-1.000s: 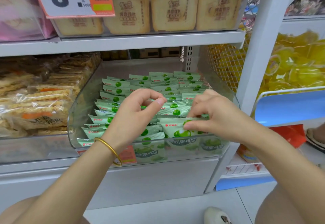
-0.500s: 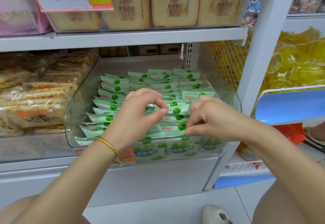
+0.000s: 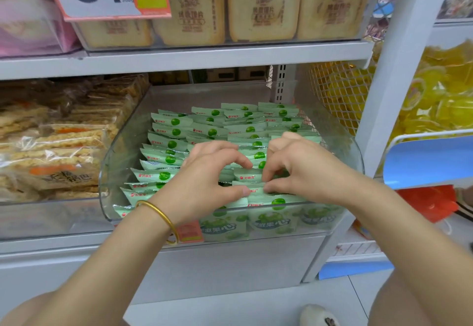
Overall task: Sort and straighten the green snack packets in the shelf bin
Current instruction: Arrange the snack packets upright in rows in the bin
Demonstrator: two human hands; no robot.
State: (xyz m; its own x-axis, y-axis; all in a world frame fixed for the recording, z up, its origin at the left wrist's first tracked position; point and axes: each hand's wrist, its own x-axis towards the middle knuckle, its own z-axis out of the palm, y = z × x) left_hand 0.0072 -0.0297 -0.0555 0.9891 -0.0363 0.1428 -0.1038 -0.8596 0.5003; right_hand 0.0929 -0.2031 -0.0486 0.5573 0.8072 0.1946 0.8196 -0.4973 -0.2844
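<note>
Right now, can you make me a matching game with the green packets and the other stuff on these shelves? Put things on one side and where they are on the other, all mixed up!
Things
1. thin gold bangle
2. square beige biscuit blocks
3. shiny yellow jelly cups
4. pale green snack packets

Places
A. inside the clear plastic bin
B. right of the white shelf post
C. round the wrist of the left hand
D. on the grey shelf above the bin

Pairs: 1-C, 2-D, 3-B, 4-A.
</note>
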